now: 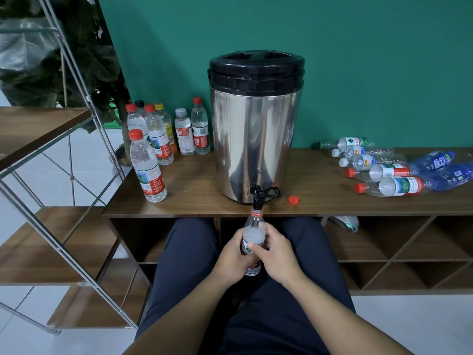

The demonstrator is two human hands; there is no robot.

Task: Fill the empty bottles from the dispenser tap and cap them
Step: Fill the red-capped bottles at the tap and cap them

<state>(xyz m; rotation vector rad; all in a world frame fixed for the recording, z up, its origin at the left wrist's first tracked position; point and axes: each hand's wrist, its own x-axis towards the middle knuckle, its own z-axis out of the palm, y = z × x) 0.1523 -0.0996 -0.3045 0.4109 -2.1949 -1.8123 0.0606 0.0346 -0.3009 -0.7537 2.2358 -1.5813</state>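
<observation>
Below the steel dispenser (256, 129), at its tap (256, 194), the bottle (253, 234) is gripped by left hand (231, 257) and right hand (275, 252), both wrapped around it. Water may be spilled if the neck is moved off the spout. The red cap (293, 200) is left beside.

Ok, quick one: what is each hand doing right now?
Left hand: grips the bottle held under the dispenser tap.
Right hand: also grips the same bottle, thumb across its label.
</observation>
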